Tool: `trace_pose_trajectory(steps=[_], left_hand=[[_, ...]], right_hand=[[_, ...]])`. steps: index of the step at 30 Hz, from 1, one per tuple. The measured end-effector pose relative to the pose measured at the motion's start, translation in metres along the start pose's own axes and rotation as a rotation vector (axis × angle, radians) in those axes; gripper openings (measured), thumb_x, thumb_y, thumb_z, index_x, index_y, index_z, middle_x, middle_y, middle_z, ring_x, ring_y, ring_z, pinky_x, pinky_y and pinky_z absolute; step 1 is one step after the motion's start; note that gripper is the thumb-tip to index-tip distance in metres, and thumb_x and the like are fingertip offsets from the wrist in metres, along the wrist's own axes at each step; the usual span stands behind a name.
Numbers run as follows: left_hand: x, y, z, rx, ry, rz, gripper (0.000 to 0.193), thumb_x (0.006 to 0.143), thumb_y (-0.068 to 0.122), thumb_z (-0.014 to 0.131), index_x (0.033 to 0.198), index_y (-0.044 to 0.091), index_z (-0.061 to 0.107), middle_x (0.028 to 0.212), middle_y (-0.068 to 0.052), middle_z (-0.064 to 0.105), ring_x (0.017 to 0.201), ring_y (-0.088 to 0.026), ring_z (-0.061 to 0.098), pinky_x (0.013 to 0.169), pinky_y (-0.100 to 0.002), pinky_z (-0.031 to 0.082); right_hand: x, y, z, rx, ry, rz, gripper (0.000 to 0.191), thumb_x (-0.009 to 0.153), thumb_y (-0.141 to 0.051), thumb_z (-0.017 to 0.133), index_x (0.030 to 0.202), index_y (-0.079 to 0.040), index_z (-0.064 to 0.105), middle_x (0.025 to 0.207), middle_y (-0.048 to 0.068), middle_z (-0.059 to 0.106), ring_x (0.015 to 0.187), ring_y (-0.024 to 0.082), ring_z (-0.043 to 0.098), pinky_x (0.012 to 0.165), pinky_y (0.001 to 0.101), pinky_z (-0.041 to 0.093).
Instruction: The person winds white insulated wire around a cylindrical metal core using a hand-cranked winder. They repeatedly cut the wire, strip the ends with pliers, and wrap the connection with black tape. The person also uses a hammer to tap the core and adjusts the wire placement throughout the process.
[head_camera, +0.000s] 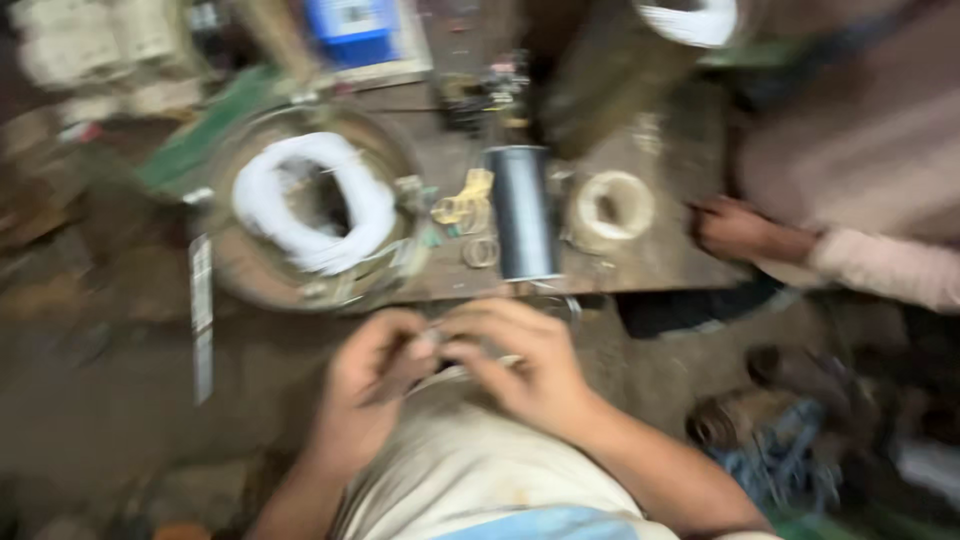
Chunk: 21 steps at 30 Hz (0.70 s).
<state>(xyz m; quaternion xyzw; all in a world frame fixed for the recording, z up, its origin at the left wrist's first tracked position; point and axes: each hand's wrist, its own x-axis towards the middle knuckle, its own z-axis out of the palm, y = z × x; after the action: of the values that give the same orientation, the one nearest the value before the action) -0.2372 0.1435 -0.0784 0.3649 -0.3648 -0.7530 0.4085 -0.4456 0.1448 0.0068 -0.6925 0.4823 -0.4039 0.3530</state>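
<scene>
The frame is motion-blurred. My left hand (368, 385) and my right hand (522, 362) meet just below the near edge of a low wooden work board (660, 255), fingertips pinched together on a small pale piece (432, 345) that I cannot identify. A thin wire loop (470, 372) seems to curve beneath my fingers. Beyond my hands, on the board, lie a dark metal cylinder (522, 212), a round metal housing with a white coil (312, 200) inside, a yellowish tape piece (465, 205) and a small ring (481, 251).
Another person's hand (735, 228) in a pink sleeve rests on the board's right edge. A pale tape roll (612, 205) lies beside the cylinder. A blue box (352, 28) stands at the back. A metal strip (202, 315) lies left; blue cord and scrap (775, 455) lie right.
</scene>
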Motion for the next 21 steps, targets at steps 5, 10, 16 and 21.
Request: trace_pose_trajectory(steps=[5, 10, 16, 21], left_hand=[[-0.004, 0.046, 0.004, -0.012, -0.095, 0.052, 0.014, 0.105, 0.016, 0.062, 0.11, 0.003, 0.059, 0.096, 0.003, 0.059, 0.089, -0.005, 0.053, 0.082, -0.022, 0.048], [-0.011, 0.056, -0.015, -0.058, -0.124, 0.017, 0.018, 0.104, 0.019, 0.064, 0.112, 0.003, 0.06, 0.095, 0.003, 0.058, 0.087, -0.005, 0.053, 0.081, -0.022, 0.048], [-0.014, 0.061, -0.042, -0.043, -0.163, -0.006, 0.02, 0.104, 0.02, 0.064, 0.113, 0.002, 0.06, 0.097, 0.004, 0.059, 0.088, -0.004, 0.053, 0.081, -0.021, 0.048], [-0.017, 0.07, -0.059, -0.067, -0.214, -0.046, 0.016, 0.106, 0.016, 0.062, 0.111, 0.001, 0.062, 0.098, 0.003, 0.061, 0.089, -0.005, 0.057, 0.081, -0.023, 0.05]], right_hand=[[0.01, -0.013, 0.022, -0.031, 0.017, 0.051, 0.019, 0.089, -0.004, 0.075, 0.107, 0.0, 0.074, 0.107, 0.011, 0.076, 0.103, 0.022, 0.073, 0.088, 0.0321, 0.057], [0.013, -0.021, 0.043, -0.003, 0.022, 0.112, 0.018, 0.088, -0.002, 0.076, 0.106, 0.001, 0.074, 0.107, 0.01, 0.075, 0.098, 0.018, 0.072, 0.084, 0.0274, 0.057], [0.017, -0.025, 0.065, -0.016, 0.035, 0.124, 0.018, 0.087, -0.002, 0.078, 0.104, 0.002, 0.073, 0.104, 0.009, 0.075, 0.096, 0.017, 0.072, 0.084, 0.0279, 0.057], [0.017, -0.03, 0.084, -0.023, 0.068, 0.136, 0.022, 0.085, -0.004, 0.08, 0.104, 0.002, 0.073, 0.103, 0.009, 0.074, 0.095, 0.016, 0.072, 0.084, 0.0274, 0.057]])
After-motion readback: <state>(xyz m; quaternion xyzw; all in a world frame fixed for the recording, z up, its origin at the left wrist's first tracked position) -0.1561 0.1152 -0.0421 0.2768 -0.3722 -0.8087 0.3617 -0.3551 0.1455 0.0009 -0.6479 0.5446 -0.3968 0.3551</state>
